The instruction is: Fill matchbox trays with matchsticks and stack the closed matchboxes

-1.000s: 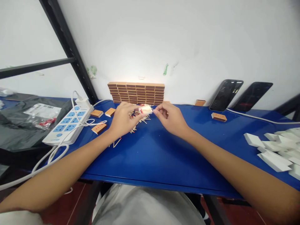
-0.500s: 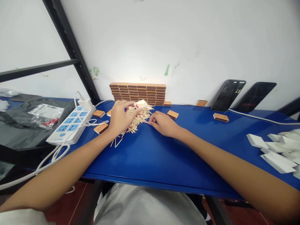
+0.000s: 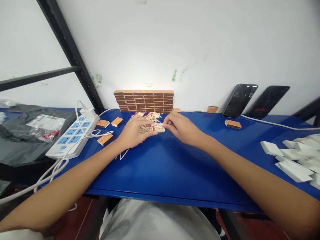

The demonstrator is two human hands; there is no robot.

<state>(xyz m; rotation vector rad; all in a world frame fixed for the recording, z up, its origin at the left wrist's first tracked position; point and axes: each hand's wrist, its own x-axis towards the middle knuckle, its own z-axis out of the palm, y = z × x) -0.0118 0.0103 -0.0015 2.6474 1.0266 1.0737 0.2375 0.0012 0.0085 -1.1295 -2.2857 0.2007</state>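
Note:
Between the thumb and fingers of my left hand [image 3: 133, 132] is a small white matchbox tray [image 3: 159, 130], tilted towards me, with red-headed matches lying in it. My right hand [image 3: 183, 128] is closed in a pinch, its fingertips touching the right end of the tray. Whatever sits between those fingertips is too small to make out. Behind and under my left hand spreads a heap of loose matches [image 3: 153, 116], partly hidden by the hand and tray. A few stray matches [image 3: 124, 154] lie nearer the table's front.
Matchboxes stand stacked in a wall [image 3: 143, 101] at the back. Loose matchboxes [image 3: 105, 139] lie left, another matchbox [image 3: 233, 124] right. A power strip [image 3: 72, 136] with cables is at left. Two phones [image 3: 240, 101] lean on the wall. White empty trays [image 3: 295, 170] pile up at right.
My left hand has lowered the tray towards the table, nearer to me and slightly right. My right hand has moved from the edge of the match heap up to the tray's right end.

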